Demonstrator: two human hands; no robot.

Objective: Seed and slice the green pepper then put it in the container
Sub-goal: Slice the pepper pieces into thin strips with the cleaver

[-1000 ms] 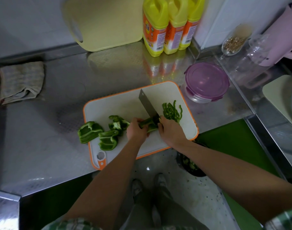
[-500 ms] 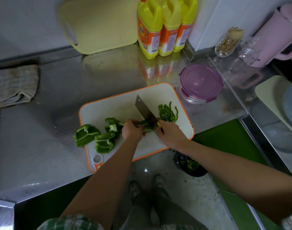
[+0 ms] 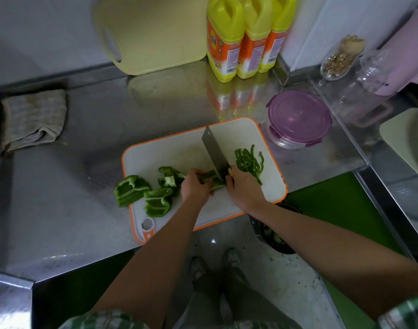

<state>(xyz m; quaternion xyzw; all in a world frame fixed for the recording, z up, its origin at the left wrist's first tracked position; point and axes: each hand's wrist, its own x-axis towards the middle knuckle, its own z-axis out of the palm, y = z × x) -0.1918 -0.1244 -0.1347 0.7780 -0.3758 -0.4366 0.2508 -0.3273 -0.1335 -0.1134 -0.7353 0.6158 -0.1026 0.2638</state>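
Observation:
On the white, orange-rimmed cutting board (image 3: 174, 150) my left hand (image 3: 195, 187) holds down a green pepper piece (image 3: 211, 180) with curled fingers. My right hand (image 3: 243, 188) grips the handle of a cleaver (image 3: 215, 153), whose blade cuts into that piece right beside my left fingers. Thin pepper strips (image 3: 249, 162) lie in a pile to the right of the blade. Larger pepper chunks (image 3: 157, 201) wait at the board's left end, one chunk (image 3: 130, 189) hanging over onto the steel counter. The round container with a purple lid (image 3: 299, 117) stands closed just beyond the board's right corner.
Three yellow bottles (image 3: 243, 36) and a pale yellow board (image 3: 153, 32) stand against the back wall. A folded cloth (image 3: 32, 117) lies far left. Glass jars (image 3: 340, 60) and a pink jug (image 3: 407, 58) sit at the right. A dark bin (image 3: 274, 236) with scraps stands on the floor under the counter edge.
The cleaver keeps chopping the same pepper piece, and the blade has shifted slightly along it toward my left hand. My head has moved, so the whole scene has shifted in view.

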